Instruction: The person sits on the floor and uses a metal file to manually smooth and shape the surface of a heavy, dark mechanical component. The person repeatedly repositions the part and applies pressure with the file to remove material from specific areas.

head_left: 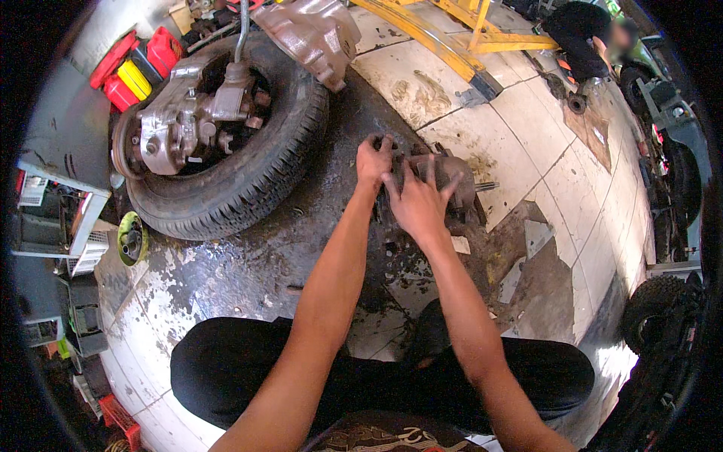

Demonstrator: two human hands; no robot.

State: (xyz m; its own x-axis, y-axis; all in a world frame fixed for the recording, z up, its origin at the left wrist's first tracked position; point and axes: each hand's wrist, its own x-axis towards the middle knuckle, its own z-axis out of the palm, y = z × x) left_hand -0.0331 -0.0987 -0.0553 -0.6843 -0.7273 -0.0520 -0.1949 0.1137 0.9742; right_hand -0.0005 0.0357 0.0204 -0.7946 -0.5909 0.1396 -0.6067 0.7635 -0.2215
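Observation:
On the oily floor in front of me sits a dark, greasy metal housing [461, 179], with a short splined shaft [487, 186] sticking out to its right. My right hand [422, 202] lies over this housing, palm down, its fingers spread apart. Just left of it, my left hand [373, 161] is closed, fingers curled at the housing's far left edge; whatever is between them is too dark and small to make out. Both hands are smudged with grease and hide much of the part beneath them.
To the left, a tyre [248, 196] carries a large metal gear case [181, 120]. Another bare casting [312, 38] stands beyond it. Yellow steel legs [429, 38] cross the far floor. A person [584, 38] crouches at far right. Cardboard [542, 294] lies near my right knee.

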